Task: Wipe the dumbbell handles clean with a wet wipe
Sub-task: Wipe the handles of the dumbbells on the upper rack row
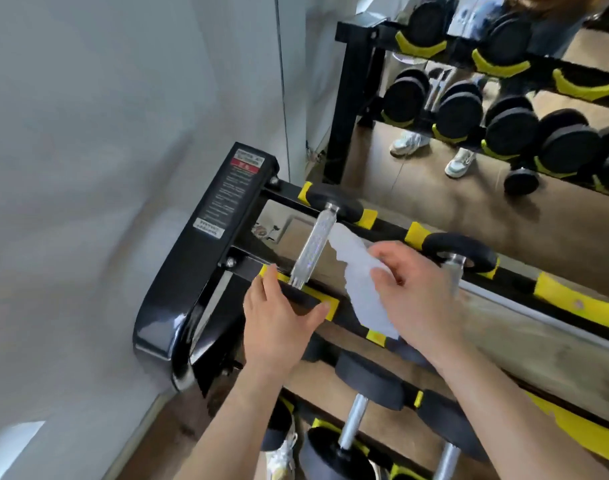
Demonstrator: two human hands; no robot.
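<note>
A dumbbell with a shiny knurled handle point(315, 245) lies on the top tier of a black and yellow rack point(559, 299), its far black head point(334, 202) against the rear rail. My left hand point(278, 320) covers its near head, fingers wrapped over it. My right hand point(413, 289) pinches a white wet wipe point(358, 275) that hangs just right of the handle, its top edge close to or touching the handle's far end. A second dumbbell's handle point(453, 268) shows behind my right hand.
The rack's black end frame point(206, 244) stands against a grey wall point(105, 168). Lower tiers hold more dumbbells point(351, 427). A mirror behind reflects the rack and a person's white shoes point(460, 162). My own shoe point(282, 452) is below.
</note>
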